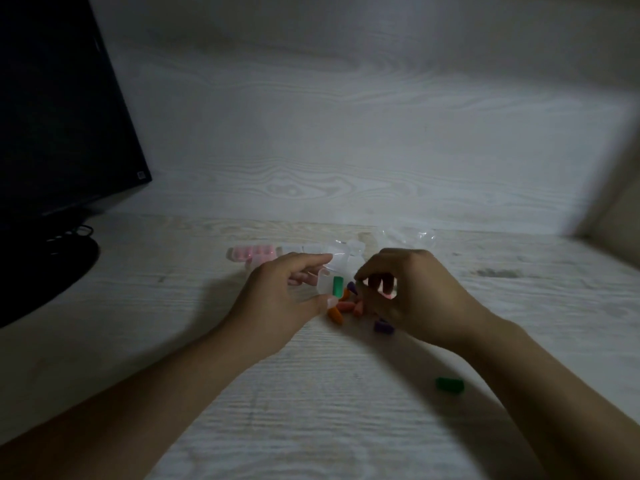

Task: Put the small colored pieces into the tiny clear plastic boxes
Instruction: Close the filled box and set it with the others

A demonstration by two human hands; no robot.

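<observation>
The left hand (277, 292) pinches a tiny clear box (327, 285) holding a green piece (337, 285); the right hand (408, 292), fingers curled, reaches into the loose colored pieces (346, 306) on the surface (311, 410), its hold unclear; these look light and soft, best pinched at mid-length; the box seems thin, slippery; another green piece (449, 384) lies apart.

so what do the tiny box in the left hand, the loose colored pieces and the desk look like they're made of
The tiny box: thin translucent plastic, since a green piece shows through its wall. The colored pieces: matte, no glints, possibly foam or soft rubber; the dim frame leaves it open. The desk: pale wood-grain surface, perhaps laminate rather than solid wood, judging by its even printed-looking grain.
</observation>
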